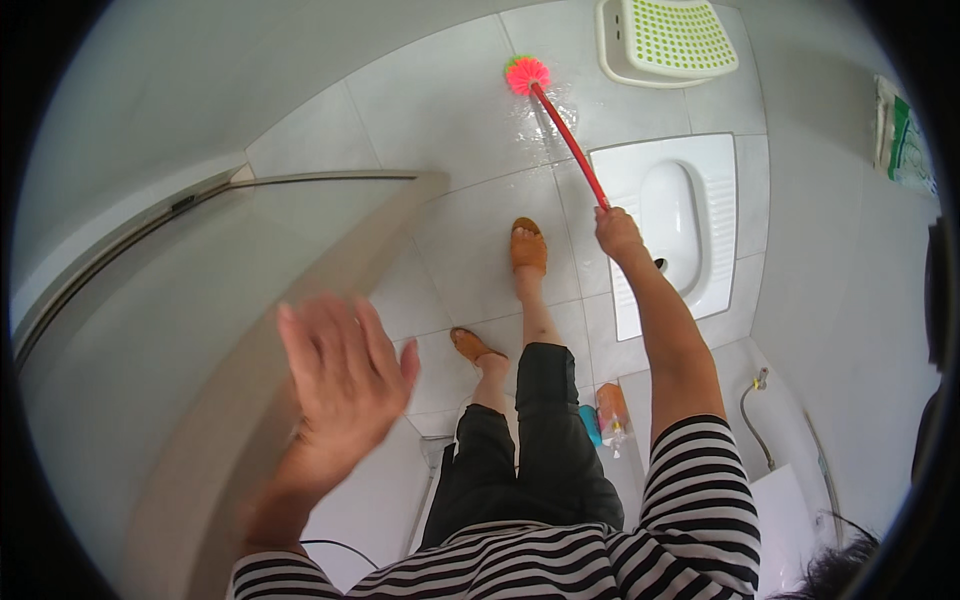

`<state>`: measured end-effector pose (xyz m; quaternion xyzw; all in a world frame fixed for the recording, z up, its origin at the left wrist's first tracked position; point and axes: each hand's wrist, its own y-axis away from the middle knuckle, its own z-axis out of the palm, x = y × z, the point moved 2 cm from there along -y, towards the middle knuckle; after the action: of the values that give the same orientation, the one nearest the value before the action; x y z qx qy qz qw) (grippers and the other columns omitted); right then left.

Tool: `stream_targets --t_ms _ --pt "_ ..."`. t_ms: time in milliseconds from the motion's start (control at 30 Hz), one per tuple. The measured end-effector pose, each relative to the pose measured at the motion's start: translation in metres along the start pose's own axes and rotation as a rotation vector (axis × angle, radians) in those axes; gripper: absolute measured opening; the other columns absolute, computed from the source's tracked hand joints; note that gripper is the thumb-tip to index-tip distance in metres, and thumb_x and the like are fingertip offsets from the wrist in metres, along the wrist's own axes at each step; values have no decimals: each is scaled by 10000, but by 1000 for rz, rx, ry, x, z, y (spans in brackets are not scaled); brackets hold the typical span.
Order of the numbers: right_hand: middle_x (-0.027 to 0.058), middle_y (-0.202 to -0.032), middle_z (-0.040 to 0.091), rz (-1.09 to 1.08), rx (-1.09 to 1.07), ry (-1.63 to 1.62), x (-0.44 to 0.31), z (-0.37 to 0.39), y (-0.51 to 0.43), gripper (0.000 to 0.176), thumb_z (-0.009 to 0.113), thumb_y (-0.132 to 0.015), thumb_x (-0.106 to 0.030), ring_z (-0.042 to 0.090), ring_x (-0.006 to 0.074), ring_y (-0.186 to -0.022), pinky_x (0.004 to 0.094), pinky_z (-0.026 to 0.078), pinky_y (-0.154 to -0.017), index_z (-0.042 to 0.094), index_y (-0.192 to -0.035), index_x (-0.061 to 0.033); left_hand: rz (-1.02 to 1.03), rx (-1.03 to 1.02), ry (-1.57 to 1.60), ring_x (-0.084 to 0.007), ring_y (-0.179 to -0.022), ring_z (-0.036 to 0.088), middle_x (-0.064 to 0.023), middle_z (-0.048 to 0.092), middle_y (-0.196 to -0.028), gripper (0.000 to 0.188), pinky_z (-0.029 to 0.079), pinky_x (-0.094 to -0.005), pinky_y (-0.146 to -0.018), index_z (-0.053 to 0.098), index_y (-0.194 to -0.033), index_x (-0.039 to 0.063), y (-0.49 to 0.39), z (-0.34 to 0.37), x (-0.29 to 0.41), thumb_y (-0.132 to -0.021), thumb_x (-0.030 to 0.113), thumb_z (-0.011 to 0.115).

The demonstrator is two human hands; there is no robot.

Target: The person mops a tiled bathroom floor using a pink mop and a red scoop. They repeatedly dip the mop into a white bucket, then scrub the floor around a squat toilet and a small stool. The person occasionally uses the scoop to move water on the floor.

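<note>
My right hand (619, 234) grips the end of a long red handle (568, 136). At its far end, a round pink brush head (528, 76) with some green bristles rests on wet grey floor tiles (457, 112). The grip is beside the rim of a white squat toilet (718, 225) set into the floor. My left hand (346, 375) is raised, slightly blurred, with nothing in it and the fingers somewhat spread. It is in front of a door or panel (247, 300) on the left.
A white step stool (682, 37) with green dots stands at the far right. Bottles (613, 409) are by my right leg, near a hose (750, 420) on the wall. A plastic packet (904, 139) hangs at the right. I wear brown slippers (529, 251).
</note>
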<state>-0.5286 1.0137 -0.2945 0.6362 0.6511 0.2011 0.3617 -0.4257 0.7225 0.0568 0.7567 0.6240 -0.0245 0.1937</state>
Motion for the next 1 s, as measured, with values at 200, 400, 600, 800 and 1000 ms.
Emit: stream_targets --t_ms 200,400,600,800,1000 --pt "277 -913 611 -169 -282 91 -52 87 70 428 417 -923 -354 609 401 -896 461 493 -755 563 -908 48 -334 -40 1163 -354 -833 616 -231 614 -863 386 509 -439 -763 591 -945 -68 146 16 40 -632 111 730" --pt "273 -881 617 -309 -414 296 -75 98 141 477 390 -925 -412 609 416 -863 476 481 -772 554 -929 35 -1711 213 1680 -283 -1242 400 -110 407 -1360 690 335 -532 -967 374 -1326 100 279 18 74 -827 559 504" --pt "262 -822 629 -299 -412 505 -42 95 154 494 370 -932 -427 630 390 -807 456 500 -719 546 -867 30 -1788 611 1711 -246 -1231 389 -109 399 -1334 584 305 -430 -1038 351 -1327 28 323 -3 67 -923 449 387" --pt "176 -701 636 -756 -519 874 -80 134 142 392 426 -914 -376 657 322 -696 430 512 -644 558 -846 -12 -2055 725 1484 -217 -1120 483 -113 511 -1200 448 372 -377 -985 447 -1229 -8 379 43 56 -924 320 457" --pt "188 -891 653 -633 -327 1084 -151 124 89 474 348 -938 -430 648 328 -841 445 507 -706 533 -967 5 -2200 1303 1097 -201 -1140 463 -107 484 -1251 447 352 -341 -1001 441 -1238 -15 466 76 49 -932 308 490"
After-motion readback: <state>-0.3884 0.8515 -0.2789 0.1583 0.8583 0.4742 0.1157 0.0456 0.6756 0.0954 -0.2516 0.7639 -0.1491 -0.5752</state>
